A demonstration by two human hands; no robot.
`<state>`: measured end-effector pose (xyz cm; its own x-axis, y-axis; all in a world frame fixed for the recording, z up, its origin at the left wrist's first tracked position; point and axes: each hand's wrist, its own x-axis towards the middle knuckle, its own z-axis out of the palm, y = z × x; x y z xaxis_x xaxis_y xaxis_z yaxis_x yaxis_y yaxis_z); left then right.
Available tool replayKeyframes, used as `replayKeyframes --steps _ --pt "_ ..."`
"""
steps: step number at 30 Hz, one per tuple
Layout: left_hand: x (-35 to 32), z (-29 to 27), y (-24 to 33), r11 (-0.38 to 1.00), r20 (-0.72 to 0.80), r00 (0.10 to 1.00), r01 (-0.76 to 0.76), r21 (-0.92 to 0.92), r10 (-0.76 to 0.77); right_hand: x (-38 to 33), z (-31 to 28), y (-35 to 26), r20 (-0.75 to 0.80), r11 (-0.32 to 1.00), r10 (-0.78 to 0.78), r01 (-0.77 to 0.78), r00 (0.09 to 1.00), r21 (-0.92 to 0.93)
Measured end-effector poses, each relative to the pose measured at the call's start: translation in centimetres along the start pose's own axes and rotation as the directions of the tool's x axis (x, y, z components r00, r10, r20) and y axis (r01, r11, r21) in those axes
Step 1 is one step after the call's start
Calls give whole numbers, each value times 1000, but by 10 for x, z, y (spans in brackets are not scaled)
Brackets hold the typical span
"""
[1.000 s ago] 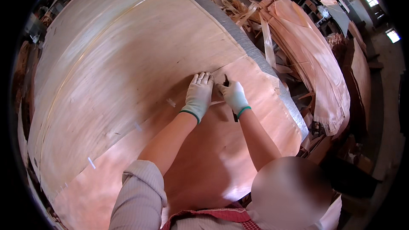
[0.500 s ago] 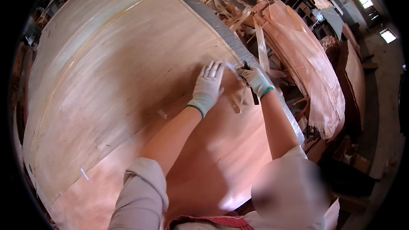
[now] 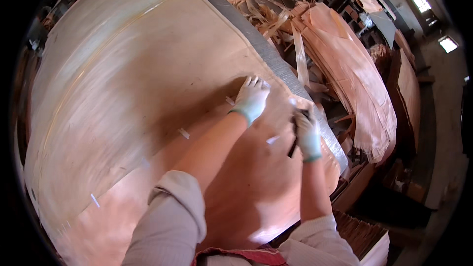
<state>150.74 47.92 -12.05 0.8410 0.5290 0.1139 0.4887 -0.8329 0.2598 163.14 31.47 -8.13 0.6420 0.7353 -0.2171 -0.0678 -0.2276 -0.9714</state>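
A wide pale veneer sheet [image 3: 148,64] lies before me, meeting a pinker veneer sheet [image 3: 236,187] along a seam. My left hand [image 3: 251,99], in a white glove with a green cuff, rests near that seam with its fingers curled in. Whatever its fingertips may grip is hidden. To its right, my right hand [image 3: 308,135], gloved alike and smeared by motion, holds a dark-handled knife [image 3: 292,148] over the pink sheet near the grey edge. Small whitish tape strips lie about: one strip [image 3: 184,133] left of my hands, another strip [image 3: 272,140] between my forearms.
A grey metal strip [image 3: 236,17] borders the work surface on the right. Beyond it are torn veneer scraps [image 3: 266,12] and a drooping pile of pink veneer [image 3: 357,79]. Another veneer stack [image 3: 362,234] stands at the lower right.
My right hand has moved down toward me with the knife. My left hand has shifted slightly right, and its stretched fingers have curled. More tape strips show on the sheets.
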Motion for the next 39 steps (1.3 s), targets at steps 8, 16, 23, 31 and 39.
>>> replayKeyframes --steps 8,16,23,31,39 --pt "-405 -60 34 828 -283 787 463 -316 -548 -158 -103 -85 -173 892 -396 333 902 -305" --pt "-657 -79 117 476 -411 325 809 -346 -852 -282 -24 -131 826 813 -25 492 563 -311" --pt "-814 -98 200 431 -499 154 745 -508 -853 -484 102 -46 511 584 808 513 -294 -629" --pt "-1097 -117 348 83 -726 -362 863 -498 -585 -699 206 84 208 433 898 866 -389 -251" --pt "-1272 -93 438 -263 -600 -771 637 -725 -214 -827 307 165 114 346 929 936 -352 71"
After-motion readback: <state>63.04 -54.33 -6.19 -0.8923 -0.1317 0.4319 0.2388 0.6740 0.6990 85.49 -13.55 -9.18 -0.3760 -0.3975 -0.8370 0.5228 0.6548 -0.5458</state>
